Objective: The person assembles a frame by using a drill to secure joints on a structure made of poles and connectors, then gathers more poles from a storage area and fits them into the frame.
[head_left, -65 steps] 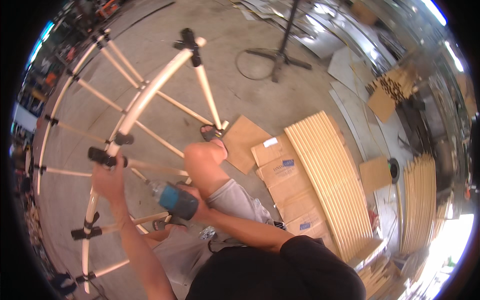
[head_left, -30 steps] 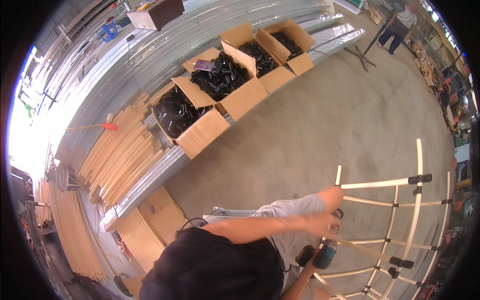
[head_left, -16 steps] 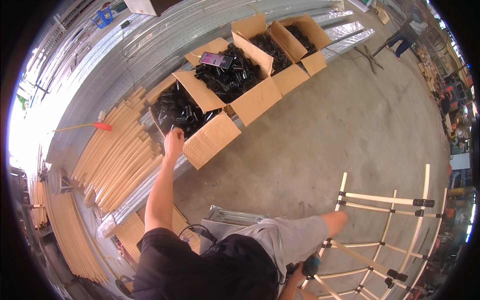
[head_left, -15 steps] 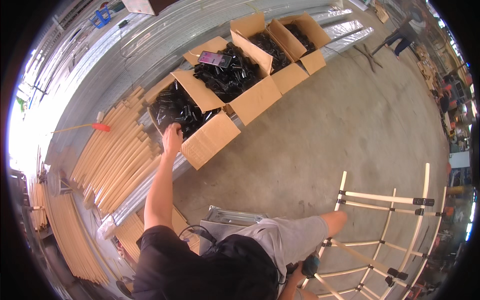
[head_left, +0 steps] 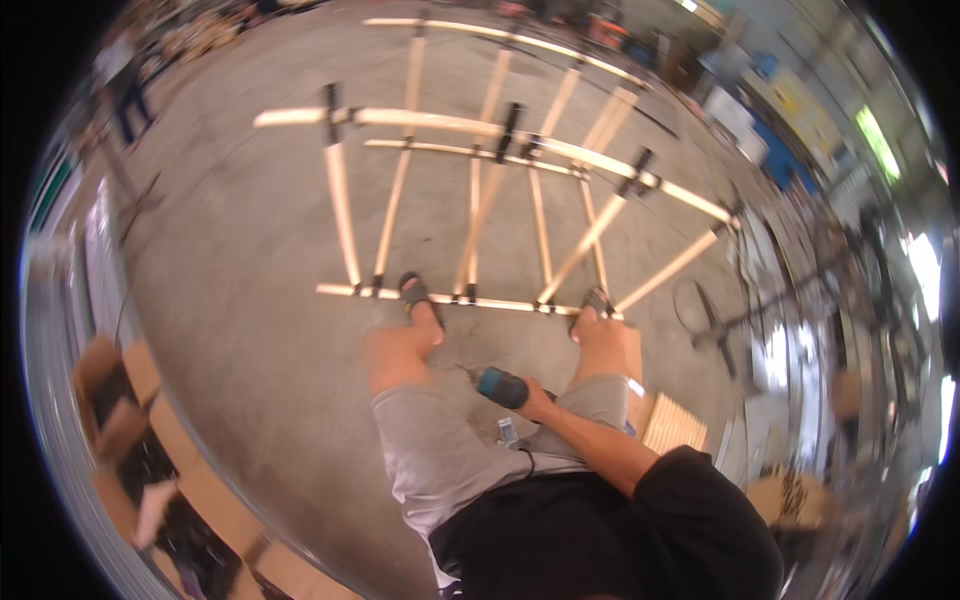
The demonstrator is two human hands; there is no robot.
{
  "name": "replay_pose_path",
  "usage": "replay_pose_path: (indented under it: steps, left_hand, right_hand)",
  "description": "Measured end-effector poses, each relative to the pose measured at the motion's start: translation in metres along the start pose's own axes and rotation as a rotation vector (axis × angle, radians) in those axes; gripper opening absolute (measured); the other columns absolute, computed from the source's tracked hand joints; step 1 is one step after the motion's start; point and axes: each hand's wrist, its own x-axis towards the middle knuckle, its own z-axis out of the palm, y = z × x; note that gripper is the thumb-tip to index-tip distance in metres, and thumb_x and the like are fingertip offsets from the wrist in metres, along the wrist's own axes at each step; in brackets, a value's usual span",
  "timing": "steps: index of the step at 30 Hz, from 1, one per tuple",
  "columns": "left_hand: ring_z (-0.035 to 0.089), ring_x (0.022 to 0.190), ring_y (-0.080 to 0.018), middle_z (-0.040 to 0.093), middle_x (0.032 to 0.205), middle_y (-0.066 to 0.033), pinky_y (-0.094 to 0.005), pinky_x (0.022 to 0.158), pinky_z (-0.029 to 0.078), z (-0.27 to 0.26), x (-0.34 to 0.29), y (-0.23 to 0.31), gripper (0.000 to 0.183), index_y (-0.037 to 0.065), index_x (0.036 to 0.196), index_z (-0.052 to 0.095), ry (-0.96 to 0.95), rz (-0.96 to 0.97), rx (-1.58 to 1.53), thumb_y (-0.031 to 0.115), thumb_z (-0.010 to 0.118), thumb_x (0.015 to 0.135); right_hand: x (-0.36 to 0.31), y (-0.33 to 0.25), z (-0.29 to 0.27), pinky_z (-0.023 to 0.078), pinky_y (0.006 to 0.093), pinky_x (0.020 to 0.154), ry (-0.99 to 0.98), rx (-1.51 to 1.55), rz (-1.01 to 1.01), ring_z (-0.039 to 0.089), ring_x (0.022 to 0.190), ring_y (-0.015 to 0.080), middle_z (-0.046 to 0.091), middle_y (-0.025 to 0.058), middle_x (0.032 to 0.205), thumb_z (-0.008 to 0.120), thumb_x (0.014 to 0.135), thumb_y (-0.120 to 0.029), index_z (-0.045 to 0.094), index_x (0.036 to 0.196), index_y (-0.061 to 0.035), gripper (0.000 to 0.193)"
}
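My right hand (head_left: 537,402) is wrapped round a teal-and-black power drill (head_left: 503,388), held low between my knees with its bit pointing left. Ahead of me stands a frame of cream pipes (head_left: 430,120) fastened with black joints (head_left: 510,130). Its near bottom pipe (head_left: 500,304) lies on the floor right by my sandalled feet. The drill is apart from the frame. My left hand is outside the picture.
Open cardboard boxes (head_left: 215,505) holding black parts (head_left: 190,545) stand at the lower left. Right of my leg lies a bundle of cream pipes (head_left: 672,425). A person (head_left: 122,80) is at the far left. Metal stock (head_left: 790,370) and a cardboard box (head_left: 790,500) line the right side.
The view has swung right, from the boxes to the pipe frame. My left hand, earlier at the nearest box of black parts, has left the picture. The drill stays in my right hand.
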Motion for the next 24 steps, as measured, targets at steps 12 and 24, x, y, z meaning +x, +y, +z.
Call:
replay_pose_path:
  steps: [12,24]
  left_hand:
    - [0.063,0.085,-0.0195,0.063,0.097,-0.0099,-0.0285,0.072,0.048,-0.117,-0.114,0.423,0.044,-0.001,0.122,0.055,-0.539,0.662,-0.946,0.014,0.071,0.084]
    - [0.063,0.059,-0.0137,0.062,0.069,-0.0061,-0.0279,0.053,0.05,-0.043,-0.368,0.75,0.023,-0.004,0.1,0.058,-1.581,0.64,-1.237,0.015,0.067,0.088]
  right_hand:
    - [-0.012,-0.001,0.011,0.052,0.0352,0.07,0.538,0.436,0.139,0.065,0.074,0.0186,0.07,0.0144,0.081,0.079,0.071,-0.015,0.066,0.092,-0.0001,0.028]
    - [0.032,0.03,-0.065,0.052,0.036,0.07,0.837,0.577,0.147,0.069,0.077,0.0268,0.071,0.0141,0.083,0.077,0.072,-0.012,0.068,0.091,-0.0023,0.023]
